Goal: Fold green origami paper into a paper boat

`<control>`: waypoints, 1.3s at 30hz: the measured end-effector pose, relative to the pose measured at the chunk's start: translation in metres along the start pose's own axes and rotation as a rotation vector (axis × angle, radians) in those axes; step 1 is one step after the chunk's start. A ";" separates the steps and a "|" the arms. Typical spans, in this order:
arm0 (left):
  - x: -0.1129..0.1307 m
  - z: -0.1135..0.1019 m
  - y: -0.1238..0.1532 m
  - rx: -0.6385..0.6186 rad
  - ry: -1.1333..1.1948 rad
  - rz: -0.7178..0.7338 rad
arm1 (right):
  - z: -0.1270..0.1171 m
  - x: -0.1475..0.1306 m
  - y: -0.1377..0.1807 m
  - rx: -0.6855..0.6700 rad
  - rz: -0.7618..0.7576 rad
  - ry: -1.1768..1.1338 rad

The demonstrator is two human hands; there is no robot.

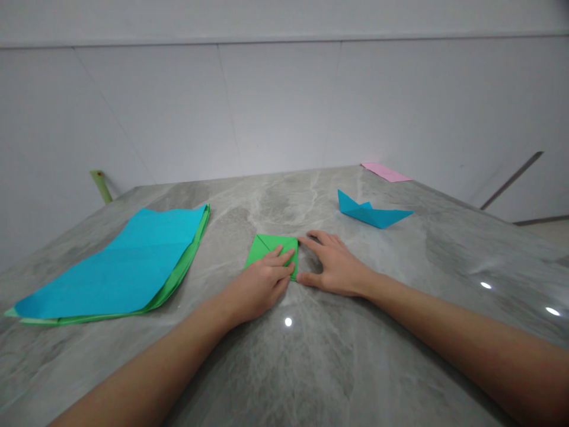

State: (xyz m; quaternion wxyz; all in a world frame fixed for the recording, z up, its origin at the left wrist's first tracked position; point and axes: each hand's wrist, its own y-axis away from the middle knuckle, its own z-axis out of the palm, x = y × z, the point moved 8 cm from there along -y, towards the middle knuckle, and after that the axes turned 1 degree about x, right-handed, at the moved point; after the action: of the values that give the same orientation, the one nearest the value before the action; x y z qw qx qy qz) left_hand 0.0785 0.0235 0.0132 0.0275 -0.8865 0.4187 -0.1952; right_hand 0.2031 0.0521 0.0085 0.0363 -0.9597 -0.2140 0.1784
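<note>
Resting palm-down, the left hand [267, 280] lies across the folded green paper [267, 246], its fingers stretched out rather than clenched. The right hand [332, 262] is unclenched too, thumb and forefinger parted at the paper's right edge. From here I see the green paper flat on the grey marbled surface [275, 201], with a stack of blue and green sheets [115, 267] to its left. Farther off, to the right, sits a blue paper boat [371, 216]; beyond it, pink paper [386, 172] lies by the white wall [275, 107].

Indoor room: marbled tabletop [284, 379], pale wall [275, 107]
</note>
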 end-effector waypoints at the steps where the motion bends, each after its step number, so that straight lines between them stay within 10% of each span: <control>1: 0.000 0.000 0.000 -0.001 0.008 -0.004 | -0.001 0.000 0.000 0.005 -0.003 -0.004; 12: -0.009 -0.006 0.006 0.013 -0.062 -0.263 | -0.013 0.000 -0.002 0.058 -0.007 -0.033; 21: -0.010 -0.004 0.004 -0.041 -0.078 -0.331 | -0.016 -0.044 0.017 -0.124 -0.402 0.006; 39: -0.003 -0.005 0.003 -0.020 -0.136 -0.301 | -0.008 -0.059 0.027 -0.173 -0.344 0.090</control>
State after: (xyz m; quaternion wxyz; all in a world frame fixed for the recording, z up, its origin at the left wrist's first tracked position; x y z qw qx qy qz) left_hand 0.0726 0.0240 0.0166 0.0172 -0.9506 0.2802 -0.1323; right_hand 0.1670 0.0024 0.0309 -0.0068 -0.9154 -0.3878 0.1075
